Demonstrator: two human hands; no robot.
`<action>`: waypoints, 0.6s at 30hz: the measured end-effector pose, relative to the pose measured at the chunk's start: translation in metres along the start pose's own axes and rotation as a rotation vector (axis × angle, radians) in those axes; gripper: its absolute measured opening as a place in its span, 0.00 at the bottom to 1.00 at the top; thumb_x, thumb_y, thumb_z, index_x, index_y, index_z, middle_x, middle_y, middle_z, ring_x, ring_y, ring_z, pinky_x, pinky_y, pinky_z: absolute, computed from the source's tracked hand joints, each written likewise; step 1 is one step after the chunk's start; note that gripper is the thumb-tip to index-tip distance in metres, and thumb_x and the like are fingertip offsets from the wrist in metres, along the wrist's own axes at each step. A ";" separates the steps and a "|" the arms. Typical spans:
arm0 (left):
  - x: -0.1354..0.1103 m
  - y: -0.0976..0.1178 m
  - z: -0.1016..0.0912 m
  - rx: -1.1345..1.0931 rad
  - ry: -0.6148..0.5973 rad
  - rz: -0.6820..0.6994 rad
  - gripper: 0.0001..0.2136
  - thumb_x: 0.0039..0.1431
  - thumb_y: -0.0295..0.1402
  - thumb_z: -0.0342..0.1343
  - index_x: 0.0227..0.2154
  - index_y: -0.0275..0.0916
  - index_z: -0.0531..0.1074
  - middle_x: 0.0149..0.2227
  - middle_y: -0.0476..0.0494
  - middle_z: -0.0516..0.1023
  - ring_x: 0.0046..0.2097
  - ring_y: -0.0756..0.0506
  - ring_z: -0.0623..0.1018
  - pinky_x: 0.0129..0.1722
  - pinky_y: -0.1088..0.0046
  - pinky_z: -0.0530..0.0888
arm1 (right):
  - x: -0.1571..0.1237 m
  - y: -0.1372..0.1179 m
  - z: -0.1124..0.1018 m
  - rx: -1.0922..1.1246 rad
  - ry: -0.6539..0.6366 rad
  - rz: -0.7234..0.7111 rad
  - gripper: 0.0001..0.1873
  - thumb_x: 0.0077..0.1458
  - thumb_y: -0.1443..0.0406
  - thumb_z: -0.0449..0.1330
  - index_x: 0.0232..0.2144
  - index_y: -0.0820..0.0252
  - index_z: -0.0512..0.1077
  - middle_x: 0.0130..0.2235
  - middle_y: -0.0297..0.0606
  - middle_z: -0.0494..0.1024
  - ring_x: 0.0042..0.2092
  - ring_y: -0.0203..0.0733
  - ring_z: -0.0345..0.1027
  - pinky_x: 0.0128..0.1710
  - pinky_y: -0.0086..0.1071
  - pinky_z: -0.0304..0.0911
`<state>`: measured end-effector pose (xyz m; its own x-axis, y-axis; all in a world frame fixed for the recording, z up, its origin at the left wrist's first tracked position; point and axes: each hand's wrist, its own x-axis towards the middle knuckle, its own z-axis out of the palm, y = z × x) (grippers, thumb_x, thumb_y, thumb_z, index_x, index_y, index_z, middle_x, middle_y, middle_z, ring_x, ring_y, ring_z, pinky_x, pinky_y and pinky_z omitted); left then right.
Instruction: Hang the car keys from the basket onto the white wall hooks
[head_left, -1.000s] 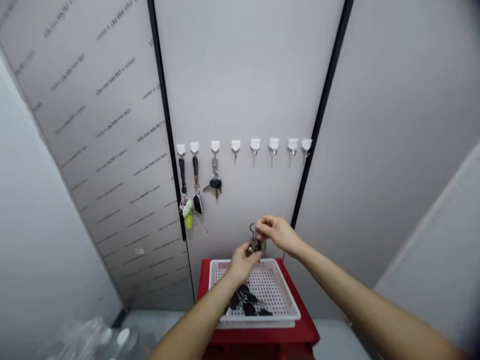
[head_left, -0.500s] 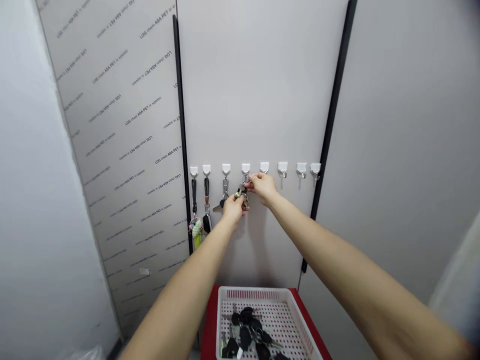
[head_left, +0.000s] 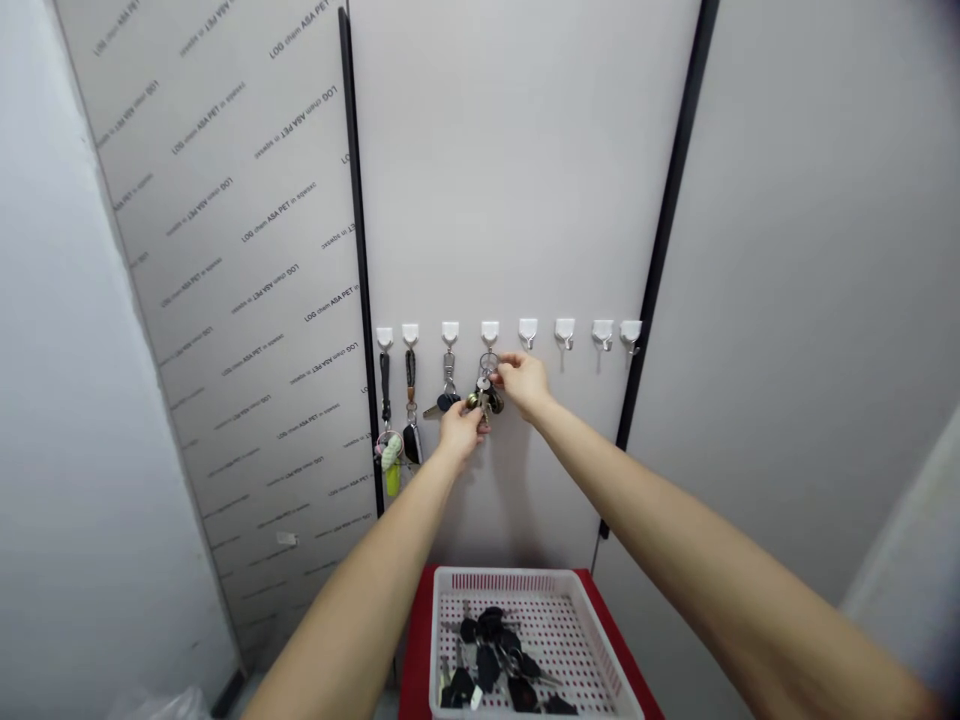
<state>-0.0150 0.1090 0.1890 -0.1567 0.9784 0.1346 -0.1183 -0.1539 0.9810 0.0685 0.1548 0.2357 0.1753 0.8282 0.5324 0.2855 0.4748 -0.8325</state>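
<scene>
A bunch of keys (head_left: 484, 398) on a metal ring (head_left: 489, 361) is at the fourth white hook (head_left: 490, 331) from the left, and the ring appears to hang on that hook. From below left, my left hand (head_left: 460, 431) has its fingers closed on the lower keys. My right hand (head_left: 526, 384) pinches at the right side of the ring, thumb and forefinger together. Just left of them, a black-headed key (head_left: 448, 402) hangs by a metal clip from the third hook (head_left: 450, 331).
Two keychains with dark straps (head_left: 385, 385) hang at the far left, one with a green charm (head_left: 391, 455). Several bare hooks (head_left: 565, 331) continue rightward. Below, a white plastic basket (head_left: 611, 655) of black-headed keys (head_left: 489, 668) stands on a red surface (head_left: 416, 640).
My left hand has slid slightly down and left along the keys, so more of the bunch shows. My right fingers have shifted slightly off the ring's front, uncovering it below the hook.
</scene>
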 end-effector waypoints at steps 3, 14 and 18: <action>-0.006 -0.006 -0.002 -0.009 0.007 -0.022 0.14 0.47 0.27 0.45 0.40 0.35 0.58 0.27 0.48 0.66 0.20 0.58 0.66 0.17 0.85 0.60 | -0.012 0.003 -0.009 -0.069 0.043 -0.070 0.12 0.39 0.71 0.47 0.30 0.63 0.65 0.26 0.35 0.71 0.28 0.32 0.65 0.32 0.29 0.60; -0.051 -0.084 -0.030 0.384 -0.076 0.013 0.10 0.43 0.25 0.47 0.32 0.36 0.66 0.22 0.49 0.68 0.24 0.54 0.67 0.24 0.80 0.63 | -0.163 0.107 -0.053 -0.550 -0.575 -0.054 0.14 0.38 0.73 0.47 0.30 0.66 0.67 0.31 0.41 0.71 0.32 0.35 0.62 0.35 0.27 0.56; -0.081 -0.132 -0.039 0.748 -0.282 0.066 0.10 0.42 0.25 0.47 0.29 0.36 0.68 0.27 0.46 0.71 0.30 0.51 0.68 0.32 0.76 0.64 | -0.210 0.147 -0.059 -0.662 -0.850 0.012 0.14 0.36 0.72 0.49 0.30 0.65 0.68 0.30 0.40 0.72 0.31 0.37 0.63 0.31 0.26 0.55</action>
<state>-0.0250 0.0448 0.0436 0.1253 0.9839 0.1277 0.5867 -0.1773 0.7902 0.1297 0.0329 0.0103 -0.4578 0.8885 0.0319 0.7858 0.4211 -0.4530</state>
